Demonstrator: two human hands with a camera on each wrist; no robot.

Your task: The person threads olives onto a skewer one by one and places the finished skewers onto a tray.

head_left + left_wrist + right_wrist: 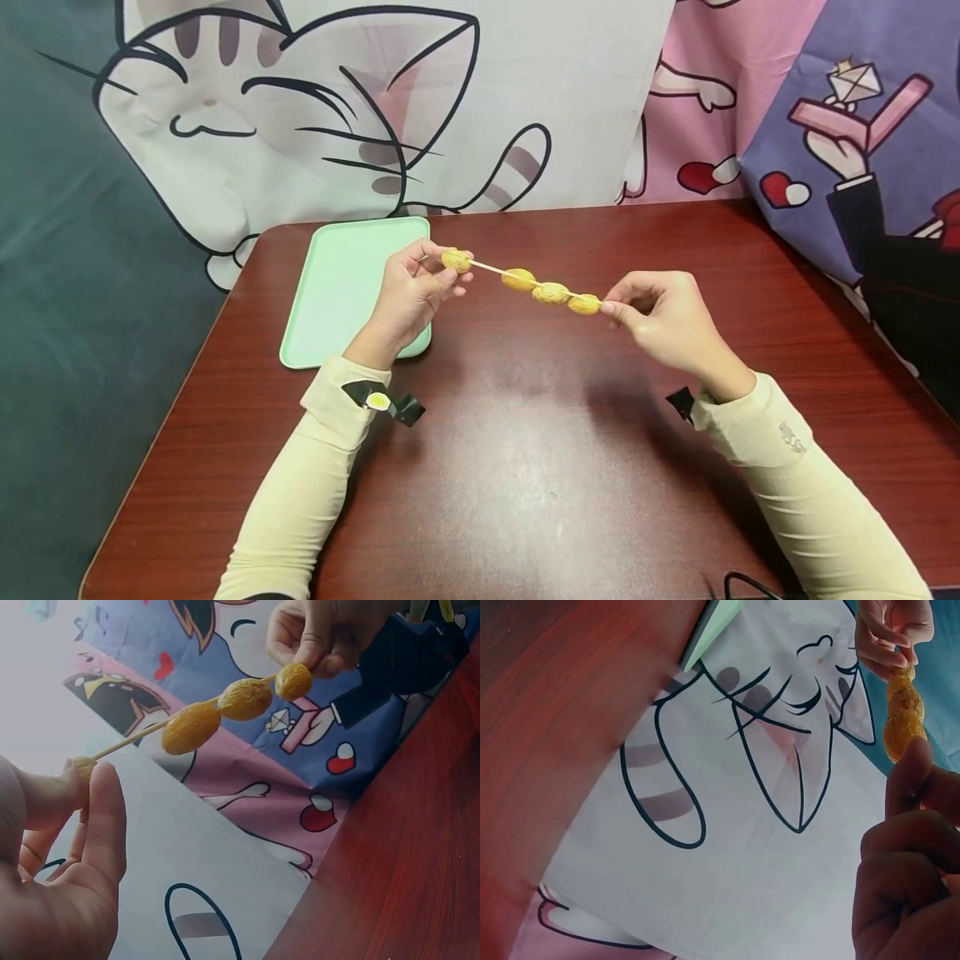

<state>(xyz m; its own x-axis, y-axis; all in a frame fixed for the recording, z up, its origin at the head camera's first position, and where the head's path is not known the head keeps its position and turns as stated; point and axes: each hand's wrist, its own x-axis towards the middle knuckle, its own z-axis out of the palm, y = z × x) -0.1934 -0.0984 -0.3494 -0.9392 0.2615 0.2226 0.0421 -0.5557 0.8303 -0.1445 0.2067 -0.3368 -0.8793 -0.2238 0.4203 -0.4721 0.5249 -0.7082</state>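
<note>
A thin pale skewer is held up above the table, sloping down to the right in the head view. Three wrinkled yellow oval pieces sit close together toward its right end. Another yellow oval piece is at the left end, pinched between thumb and fingers of my left hand. Bare stick shows between it and the group. My right hand pinches the right end of the skewer, just beside the last piece. In the left wrist view, the left fingers partly cover the end piece.
A pale green tray lies at the back left of the dark red wooden table, behind the left hand. A cloth with cartoon prints hangs along the back. A black cable shows at the front edge.
</note>
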